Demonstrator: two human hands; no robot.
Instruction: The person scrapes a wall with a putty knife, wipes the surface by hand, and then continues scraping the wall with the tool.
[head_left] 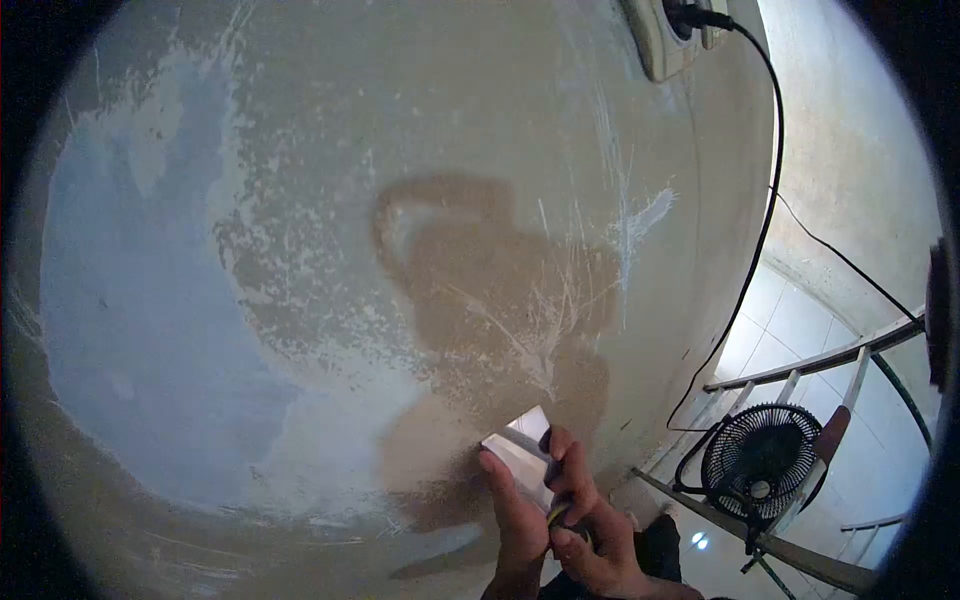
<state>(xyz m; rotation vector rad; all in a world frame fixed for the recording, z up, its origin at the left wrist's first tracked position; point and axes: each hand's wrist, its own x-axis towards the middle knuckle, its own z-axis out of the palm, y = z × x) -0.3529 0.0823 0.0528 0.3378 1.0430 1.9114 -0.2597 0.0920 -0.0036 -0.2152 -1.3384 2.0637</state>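
Head view: our left hand (520, 525), near six o'clock, is partly closed, its thumb along the left edge of a scraper (515, 465) with a broad, shiny blade; its other fingers are mostly out of sight. Our right hand (605, 540), just beside it on the three o'clock side, curls its fingers around the scraper's right edge and lower end. A dark band crosses the bright metal, and we cannot tell whether this is one blade or two laid together, nor whether it touches the wall.

We judge the scraper light and stiff, thin enough at the blade to flex a little, and slippery if wet. Its lower end looks the best place for a firm hold, with fingertips kept off the corners.

Beyond the blade, towards twelve o'clock, a brown, damp-looking patch (460, 275) spreads over the scratched wall (420, 90). At nine o'clock we see a large pale patch (150, 330). A socket (655, 45) sits at one o'clock, its black cord (777, 150) hanging down. At four o'clock a fan (760, 455) stands by a ladder-like frame (820, 565).
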